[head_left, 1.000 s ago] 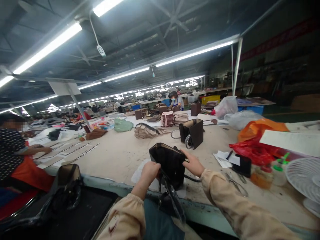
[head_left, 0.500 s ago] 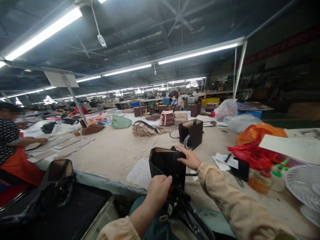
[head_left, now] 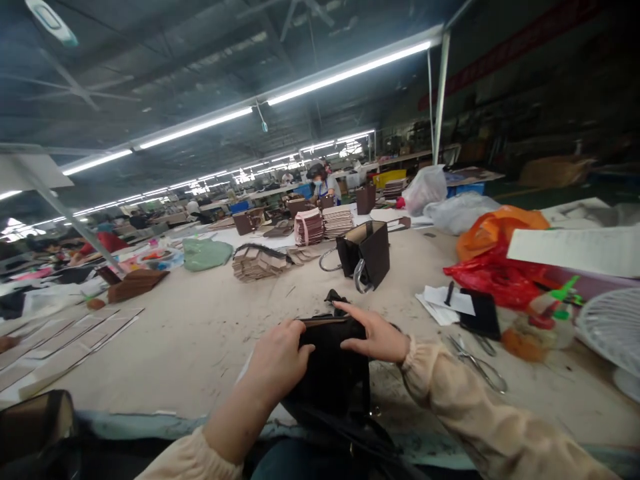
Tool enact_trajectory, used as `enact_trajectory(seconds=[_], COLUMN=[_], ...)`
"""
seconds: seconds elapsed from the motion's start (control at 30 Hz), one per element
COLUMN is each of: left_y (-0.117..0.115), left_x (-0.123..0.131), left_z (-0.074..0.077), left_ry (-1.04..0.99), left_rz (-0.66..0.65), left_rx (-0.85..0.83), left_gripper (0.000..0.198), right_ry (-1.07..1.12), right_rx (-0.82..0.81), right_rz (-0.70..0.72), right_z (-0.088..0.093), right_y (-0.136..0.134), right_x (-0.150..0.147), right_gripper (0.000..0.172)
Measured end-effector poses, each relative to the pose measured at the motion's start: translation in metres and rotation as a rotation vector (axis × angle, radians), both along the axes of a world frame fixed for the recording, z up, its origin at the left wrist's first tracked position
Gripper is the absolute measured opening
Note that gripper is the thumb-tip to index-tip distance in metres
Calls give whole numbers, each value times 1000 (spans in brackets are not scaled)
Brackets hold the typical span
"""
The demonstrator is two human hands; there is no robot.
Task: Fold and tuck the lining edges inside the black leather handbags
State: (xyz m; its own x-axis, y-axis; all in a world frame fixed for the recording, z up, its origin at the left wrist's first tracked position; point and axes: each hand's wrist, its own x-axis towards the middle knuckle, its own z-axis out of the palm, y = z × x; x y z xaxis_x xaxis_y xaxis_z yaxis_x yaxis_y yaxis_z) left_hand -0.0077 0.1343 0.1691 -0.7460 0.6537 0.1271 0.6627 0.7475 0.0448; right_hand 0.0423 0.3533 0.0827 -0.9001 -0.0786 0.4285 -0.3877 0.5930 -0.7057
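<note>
A black bag [head_left: 333, 373] stands at the near edge of the worktable, its top rim toward the far side. My left hand [head_left: 280, 357] grips the rim at its left corner, thumb on the near face and fingers over the edge. On the right part of the rim rests my right hand [head_left: 375, 333], its index finger stretched out and its thumb apart, touching the black material. Straps hang down in front of the bag. Farther back on the table is another dark bag [head_left: 375, 257] with wrapped handles, standing open.
Scissors [head_left: 480, 367], a black pouch [head_left: 480, 313], a red plastic bag [head_left: 505, 277] and a white fan [head_left: 610, 327] lie to the right. Stacked panels [head_left: 343, 223] and a green bag [head_left: 206, 254] are farther back. A person [head_left: 325, 187] sits beyond.
The view has swung right and tilted. My left hand has moved up from the bag's near side to its rim, and the bag's opening looks narrower. My right hand remains at the right side.
</note>
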Motion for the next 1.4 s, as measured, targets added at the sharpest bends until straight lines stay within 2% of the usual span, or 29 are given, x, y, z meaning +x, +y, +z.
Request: enact_trajectory(seconds=[0.13,0.33,0.43,0.57,0.63,0.83,1.07,1.23,1.4], left_y=[4,-1,-1,2,2,-2,0,0,0], left_x=[-8,-12,-13,-10,-9,-15,-24,-25,-27], left_z=[-8,-7,-3,3,3,-4,-9,-7,-6], left_ry=[1,-99,-159,-122,-53,97,118,71,48], left_rz=[2,72,110,-39,-84,-86,-78,-43,-37], left_rx=[-83,30,-4,-110,-75,59,183,189,165], left_gripper=[15,20,23,21,24,22,19,20,21], right_ry=[16,17,10,-1,-12,-23,-27,-41,-55], right_rx=[23,14,10,22,20,-22,-63,-80,-83], right_rz=[-7,-33,-35,-35,-42,-47,-68,-96,-106], right_z=[0,1,2,5,6,6,4,7,8], right_y=[-3,-5,-5,-6,-6,-7,-7,-9,-9], right_x=[-1,0,1,1,1,-3,-9,-10,-10], right_gripper=[74,63,61,57,52,30,22,17,21])
